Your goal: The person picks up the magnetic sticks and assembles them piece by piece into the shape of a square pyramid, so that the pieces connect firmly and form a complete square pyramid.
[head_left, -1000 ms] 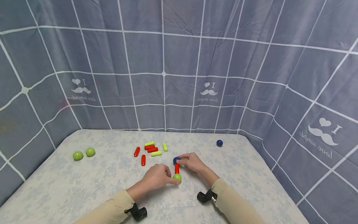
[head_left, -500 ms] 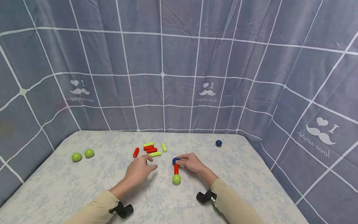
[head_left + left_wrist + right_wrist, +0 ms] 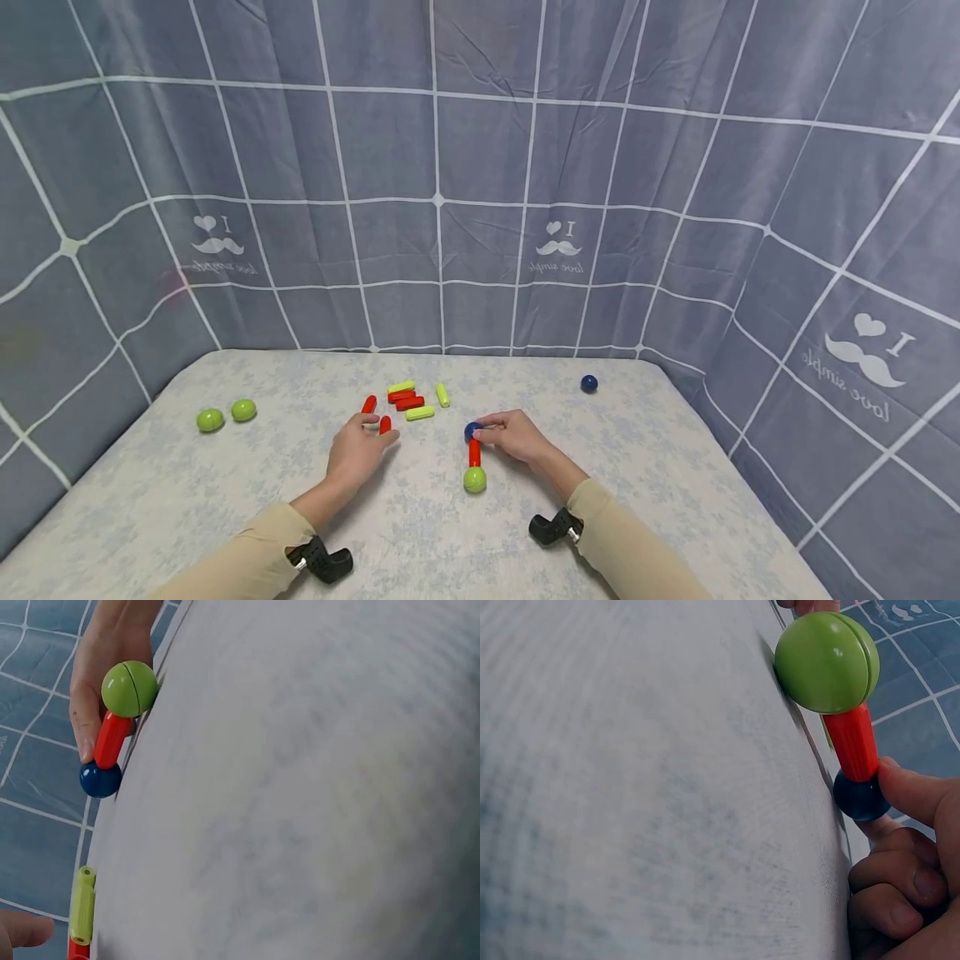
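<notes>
My right hand (image 3: pixel 519 438) pinches a dark blue ball (image 3: pixel 860 798) between thumb and fingers. A red rod (image 3: pixel 852 741) joins that ball to a larger light green ball (image 3: pixel 826 661), and the joined piece lies on the table. My left hand (image 3: pixel 351 457) reaches over a loose red rod (image 3: pixel 386 424), thumb on its right and fingers on its left; the grip looks unclosed. A second red rod (image 3: pixel 369 404) lies just beyond those fingers. In the left wrist view only the left thumb (image 3: pixel 28 930) shows, near a yellow-green rod (image 3: pixel 82 904).
Beyond the left hand lie several loose rods, red (image 3: pixel 410 403) and yellow-green (image 3: pixel 420 412). Two green balls (image 3: pixel 227 414) sit at the left of the table (image 3: pixel 420 550), one blue ball (image 3: pixel 588 383) at the back right. A grey-blue curtain (image 3: pixel 480 233) hangs behind.
My left hand has let go of the green ball and moved left and away to the loose red rods. The right hand keeps holding the blue ball in place.
</notes>
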Demonstrator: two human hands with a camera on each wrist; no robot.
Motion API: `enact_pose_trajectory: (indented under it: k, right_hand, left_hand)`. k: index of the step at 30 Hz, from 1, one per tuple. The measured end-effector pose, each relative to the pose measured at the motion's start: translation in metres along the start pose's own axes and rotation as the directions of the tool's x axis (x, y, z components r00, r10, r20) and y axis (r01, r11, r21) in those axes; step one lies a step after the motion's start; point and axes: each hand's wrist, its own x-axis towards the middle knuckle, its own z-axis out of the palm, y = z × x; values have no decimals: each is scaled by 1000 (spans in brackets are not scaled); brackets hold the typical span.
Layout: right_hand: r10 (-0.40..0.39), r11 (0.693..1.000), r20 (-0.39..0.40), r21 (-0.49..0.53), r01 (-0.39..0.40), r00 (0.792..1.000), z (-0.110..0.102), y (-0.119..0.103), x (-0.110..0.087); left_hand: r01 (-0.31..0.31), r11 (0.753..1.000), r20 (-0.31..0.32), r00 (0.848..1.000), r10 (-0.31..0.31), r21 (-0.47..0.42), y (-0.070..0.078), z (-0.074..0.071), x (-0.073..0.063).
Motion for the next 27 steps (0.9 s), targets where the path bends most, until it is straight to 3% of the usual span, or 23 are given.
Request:
enact_pose_trajectory:
  k: [4,15,27]
  right_hand:
    - [-3,1000,-2,5,3,1000,0,-1,-1]
    - [-9,1000,0,-13,9,1000,2,6,2]
    - [-33,999,-13,-9,33,999,1,4,1]
  left_hand:
    - [28,999,-2,1000,-28,-28,-1,1,2]
    - [42,999,13,999,-42,-3,-8,1,8]
    - [4,1000,73,997,-4,-6,-7,-4,13]
